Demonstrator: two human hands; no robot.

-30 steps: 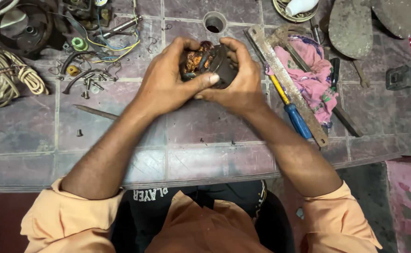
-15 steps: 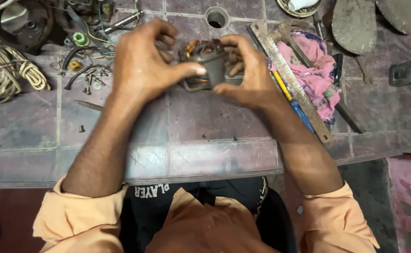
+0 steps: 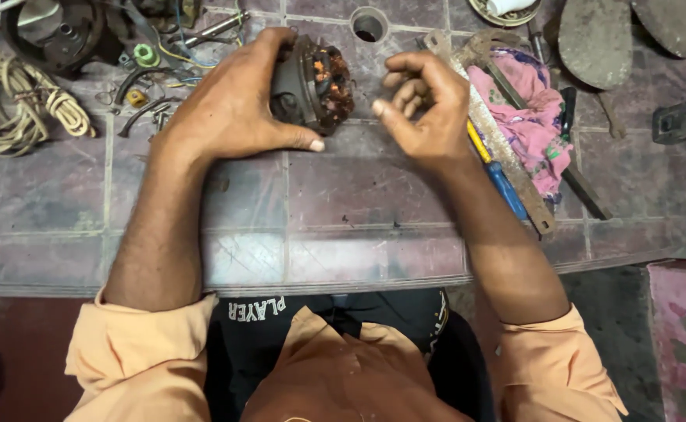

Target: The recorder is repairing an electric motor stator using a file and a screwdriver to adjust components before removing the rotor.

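From the head view, my left hand (image 3: 230,109) is wrapped around a small motor stator (image 3: 313,84), dark metal outside with copper windings showing on its right face. My fingers curl over its top and my thumb presses along the tiled bench (image 3: 359,195) beneath it, so the part sits clamped in that hand, resting on the bench near its far edge. My right hand (image 3: 429,109) is just beside the stator, not touching it; its fingers are loosely curled and it holds nothing. Past that hand lie a rusty flat file (image 3: 507,148), a blue-handled screwdriver (image 3: 507,187) and a pink rag (image 3: 527,109). To my far left lies a coil of pale rope (image 3: 15,105), with loose wires and small metal bits (image 3: 144,86) between it and my left hand.
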